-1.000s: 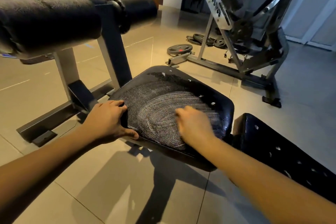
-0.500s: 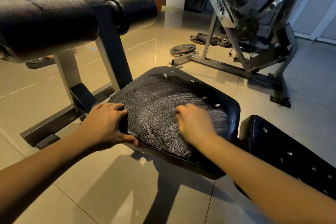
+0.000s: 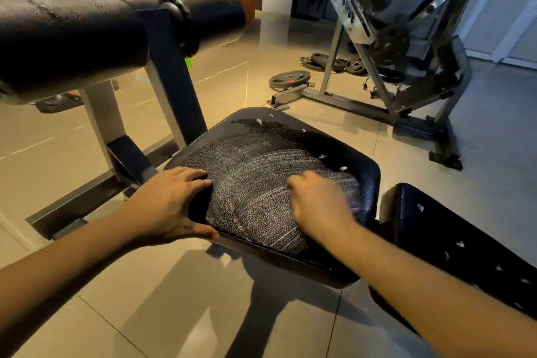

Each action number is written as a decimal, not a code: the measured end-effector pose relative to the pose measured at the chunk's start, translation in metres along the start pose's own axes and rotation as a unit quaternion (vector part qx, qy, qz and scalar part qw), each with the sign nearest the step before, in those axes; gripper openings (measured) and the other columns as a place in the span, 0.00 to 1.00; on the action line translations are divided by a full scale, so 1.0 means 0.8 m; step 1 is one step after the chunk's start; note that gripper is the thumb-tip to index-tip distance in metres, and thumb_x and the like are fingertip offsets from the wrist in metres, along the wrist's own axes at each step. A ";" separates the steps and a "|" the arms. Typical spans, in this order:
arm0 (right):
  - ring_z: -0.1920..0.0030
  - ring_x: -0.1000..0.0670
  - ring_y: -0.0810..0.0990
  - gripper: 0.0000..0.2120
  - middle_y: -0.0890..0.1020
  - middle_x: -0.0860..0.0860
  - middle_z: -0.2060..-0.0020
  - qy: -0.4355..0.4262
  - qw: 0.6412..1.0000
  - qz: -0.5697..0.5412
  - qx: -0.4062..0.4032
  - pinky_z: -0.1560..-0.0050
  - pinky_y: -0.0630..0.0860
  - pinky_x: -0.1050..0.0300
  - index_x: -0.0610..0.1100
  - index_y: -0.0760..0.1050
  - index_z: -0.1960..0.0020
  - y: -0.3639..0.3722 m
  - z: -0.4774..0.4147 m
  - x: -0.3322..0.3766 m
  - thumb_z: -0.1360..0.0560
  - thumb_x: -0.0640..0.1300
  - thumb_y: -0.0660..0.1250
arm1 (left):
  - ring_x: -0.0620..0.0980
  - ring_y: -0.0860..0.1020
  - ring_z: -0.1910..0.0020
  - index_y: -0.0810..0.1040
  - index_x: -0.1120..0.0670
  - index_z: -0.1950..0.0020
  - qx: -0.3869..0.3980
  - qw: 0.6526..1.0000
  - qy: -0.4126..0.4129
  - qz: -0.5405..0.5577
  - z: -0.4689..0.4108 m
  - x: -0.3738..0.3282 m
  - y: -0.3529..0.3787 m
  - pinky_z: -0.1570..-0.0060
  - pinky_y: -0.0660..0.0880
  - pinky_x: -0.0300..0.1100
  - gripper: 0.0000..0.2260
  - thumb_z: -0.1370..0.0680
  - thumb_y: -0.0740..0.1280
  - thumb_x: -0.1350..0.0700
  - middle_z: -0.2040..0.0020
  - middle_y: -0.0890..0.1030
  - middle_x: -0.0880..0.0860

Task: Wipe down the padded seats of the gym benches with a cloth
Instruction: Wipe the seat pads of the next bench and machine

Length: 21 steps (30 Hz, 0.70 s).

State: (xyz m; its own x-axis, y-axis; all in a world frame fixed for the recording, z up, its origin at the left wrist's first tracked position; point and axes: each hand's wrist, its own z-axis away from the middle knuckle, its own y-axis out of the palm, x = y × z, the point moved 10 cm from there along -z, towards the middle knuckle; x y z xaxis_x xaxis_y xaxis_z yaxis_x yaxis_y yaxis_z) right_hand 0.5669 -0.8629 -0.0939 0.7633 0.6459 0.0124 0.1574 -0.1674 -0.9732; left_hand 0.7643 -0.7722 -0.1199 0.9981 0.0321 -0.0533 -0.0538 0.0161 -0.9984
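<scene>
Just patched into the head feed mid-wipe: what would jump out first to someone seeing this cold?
The worn black padded seat at centre, its top streaked grey-white, with the left hand gripping its left edge and the blurred right hand fisted on it; no cloth shows. Next, the thick black roller pad looming at upper left, and the weight plate on the tiles beyond.

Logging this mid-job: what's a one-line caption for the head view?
Left hand grips the edge of the worn black seat pad; the curled, blurred right hand is on its top, cloth not visible.
</scene>
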 end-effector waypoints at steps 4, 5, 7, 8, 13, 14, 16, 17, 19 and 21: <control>0.60 0.44 0.79 0.06 0.76 0.49 0.56 -0.170 0.985 -0.037 -0.004 0.64 0.67 0.54 0.46 0.76 0.43 0.003 0.031 0.098 0.19 0.44 0.66 | 0.49 0.59 0.21 0.61 0.46 0.19 0.009 1.000 0.000 0.006 0.000 0.001 0.003 0.27 0.55 0.42 0.57 0.41 0.52 0.15 0.20 0.62 0.48; 0.56 0.44 0.80 0.07 0.77 0.48 0.53 -0.141 0.989 -0.035 -0.005 0.61 0.70 0.53 0.46 0.75 0.41 0.003 0.022 0.074 0.17 0.46 0.63 | 0.48 0.59 0.21 0.61 0.46 0.19 0.009 1.000 0.000 0.010 0.000 0.002 0.003 0.27 0.56 0.42 0.57 0.41 0.52 0.15 0.20 0.62 0.48; 0.49 0.42 0.81 0.10 0.78 0.47 0.48 -0.009 1.000 -0.018 0.015 0.51 0.76 0.49 0.47 0.76 0.39 0.005 -0.002 -0.014 0.16 0.48 0.59 | 0.48 0.59 0.21 0.60 0.46 0.19 0.009 1.000 -0.002 0.010 0.001 0.004 0.005 0.26 0.56 0.43 0.58 0.42 0.49 0.14 0.19 0.61 0.48; 0.48 0.40 0.81 0.11 0.79 0.47 0.47 0.059 0.998 0.007 0.010 0.49 0.78 0.47 0.47 0.77 0.39 0.000 -0.009 -0.066 0.17 0.48 0.59 | 0.48 0.58 0.21 0.60 0.46 0.19 0.009 1.000 -0.002 0.008 0.001 0.004 0.006 0.25 0.56 0.44 0.59 0.43 0.47 0.13 0.19 0.61 0.48; 0.53 0.42 0.81 0.08 0.78 0.46 0.51 0.108 0.991 0.074 -0.010 0.54 0.76 0.50 0.44 0.77 0.42 -0.009 0.006 -0.106 0.20 0.43 0.63 | 0.49 0.58 0.21 0.60 0.46 0.19 0.000 1.000 -0.007 -0.008 0.001 0.002 0.005 0.24 0.56 0.45 0.62 0.45 0.41 0.12 0.19 0.60 0.48; 0.53 0.44 0.80 0.08 0.78 0.47 0.51 0.078 0.996 0.053 -0.005 0.53 0.77 0.50 0.45 0.76 0.41 -0.007 0.011 -0.070 0.19 0.43 0.63 | 0.49 0.58 0.21 0.60 0.46 0.19 -0.007 1.000 -0.006 -0.011 0.001 0.001 0.005 0.24 0.56 0.45 0.62 0.44 0.42 0.12 0.19 0.60 0.48; 0.55 0.48 0.77 0.07 0.77 0.50 0.52 -0.022 1.000 -0.009 0.007 0.54 0.76 0.53 0.47 0.75 0.41 -0.005 0.028 0.017 0.18 0.43 0.62 | 0.49 0.58 0.20 0.60 0.46 0.19 -0.013 1.000 -0.005 -0.009 0.001 0.000 0.005 0.25 0.55 0.45 0.61 0.44 0.43 0.12 0.19 0.60 0.48; 0.58 0.49 0.74 0.07 0.77 0.50 0.53 -0.079 0.996 -0.033 0.015 0.57 0.73 0.53 0.47 0.75 0.41 -0.007 0.040 0.057 0.17 0.43 0.62 | 0.49 0.58 0.20 0.60 0.46 0.19 -0.010 1.000 -0.007 -0.007 0.000 0.001 0.007 0.24 0.55 0.45 0.61 0.44 0.43 0.12 0.19 0.60 0.47; 0.59 0.48 0.73 0.07 0.76 0.49 0.53 -0.152 0.986 -0.066 0.020 0.59 0.72 0.53 0.46 0.75 0.40 -0.004 0.052 0.089 0.16 0.44 0.61 | 0.49 0.57 0.20 0.59 0.46 0.19 0.001 1.000 -0.016 -0.005 -0.001 0.004 0.009 0.24 0.56 0.47 0.61 0.44 0.44 0.13 0.18 0.59 0.47; 0.56 0.48 0.78 0.10 0.78 0.50 0.50 -0.099 0.994 -0.055 0.011 0.54 0.76 0.52 0.47 0.75 0.38 0.000 0.038 0.042 0.15 0.47 0.58 | 0.49 0.57 0.20 0.59 0.45 0.19 0.001 1.000 -0.015 -0.004 -0.002 0.005 0.010 0.24 0.57 0.47 0.60 0.43 0.46 0.13 0.18 0.59 0.47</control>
State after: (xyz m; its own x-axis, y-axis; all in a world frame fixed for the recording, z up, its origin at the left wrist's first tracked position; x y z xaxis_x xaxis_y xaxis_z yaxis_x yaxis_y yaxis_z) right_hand 0.5737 -0.8184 -0.1003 0.6038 0.7935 0.0759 0.2178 -0.0726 -0.9733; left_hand 0.7679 -0.7733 -0.1279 0.9971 0.0614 -0.0455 -0.0467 0.0187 -0.9987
